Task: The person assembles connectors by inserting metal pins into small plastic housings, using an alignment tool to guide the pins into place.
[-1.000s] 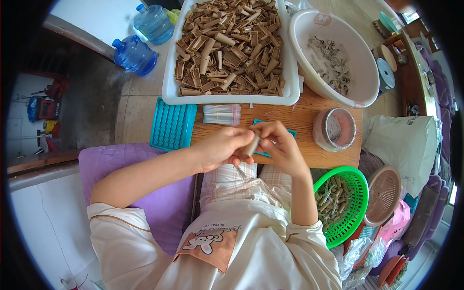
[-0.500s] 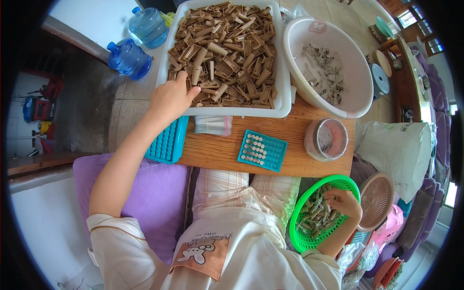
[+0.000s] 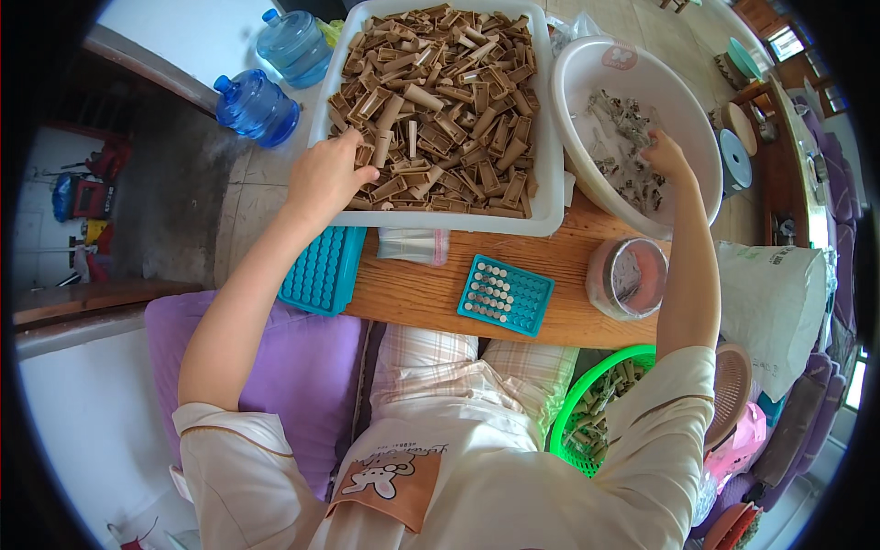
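A white tray [image 3: 548,174] heaped with brown half-tube pieces [image 3: 440,110] stands at the far side of the wooden table. My left hand [image 3: 325,176] rests over its near left corner, fingertips among the pieces, thumb spread apart; I see nothing gripped. Inside the white round basin [image 3: 576,151], my right hand [image 3: 667,156] hovers with fingers drawn together near scraps of grey-green dried plant matter [image 3: 623,128]. What those fingers hold is too small to make out. My right sleeve partly covers a green basket [image 3: 579,403] of grey-green rolled pieces [image 3: 600,412].
On the table [image 3: 412,298] are a teal mold [image 3: 506,295] part-filled with pale round plugs, stacked teal molds [image 3: 323,270], a clear packet [image 3: 412,246] and a pinkish tub [image 3: 628,278]. Blue water jugs [image 3: 258,108] stand back left; a white sack [image 3: 775,302] lies right.
My right hand has left the green basket and moved up and away into the white basin. My left hand stays at the tray corner. The view has shifted slightly.
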The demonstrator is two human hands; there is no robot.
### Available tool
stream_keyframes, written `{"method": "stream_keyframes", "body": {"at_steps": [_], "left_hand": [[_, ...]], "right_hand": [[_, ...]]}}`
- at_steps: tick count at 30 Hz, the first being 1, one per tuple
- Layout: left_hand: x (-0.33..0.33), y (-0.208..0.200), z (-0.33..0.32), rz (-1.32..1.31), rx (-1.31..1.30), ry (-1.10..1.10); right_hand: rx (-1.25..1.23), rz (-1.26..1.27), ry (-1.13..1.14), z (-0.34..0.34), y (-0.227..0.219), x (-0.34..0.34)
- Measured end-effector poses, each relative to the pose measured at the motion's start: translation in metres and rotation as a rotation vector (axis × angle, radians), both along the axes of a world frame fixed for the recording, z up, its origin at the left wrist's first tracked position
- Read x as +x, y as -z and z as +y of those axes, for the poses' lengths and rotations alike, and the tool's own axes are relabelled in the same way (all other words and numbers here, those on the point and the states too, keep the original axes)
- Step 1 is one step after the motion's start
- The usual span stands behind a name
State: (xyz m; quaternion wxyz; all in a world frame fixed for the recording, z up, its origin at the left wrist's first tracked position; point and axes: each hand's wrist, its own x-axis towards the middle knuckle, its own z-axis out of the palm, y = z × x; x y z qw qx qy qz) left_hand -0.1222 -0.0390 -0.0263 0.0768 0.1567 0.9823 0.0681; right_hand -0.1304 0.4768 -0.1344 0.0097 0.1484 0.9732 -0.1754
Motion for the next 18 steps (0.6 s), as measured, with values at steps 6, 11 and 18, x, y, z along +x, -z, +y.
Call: {"method": "stream_keyframes", "body": {"at_steps": [6, 11, 18], "left_hand": [[0.018, -0.024, 0.003, 0.163, 0.300, 0.207], [0.047, -0.039, 0.021, 0.089, 0.493, 0.403], [0.067, -0.034, 0.023, 0.173, 0.399, 0.643]], "right_hand": [[-0.647, -0.304, 0.011, -0.054, -0.069, 0.003], [-1.014, 0.063, -0.009, -0.061, -0.108, 0.030], [-0.640, -0.031, -0.051, -0.054, -0.112, 0.048]]}}
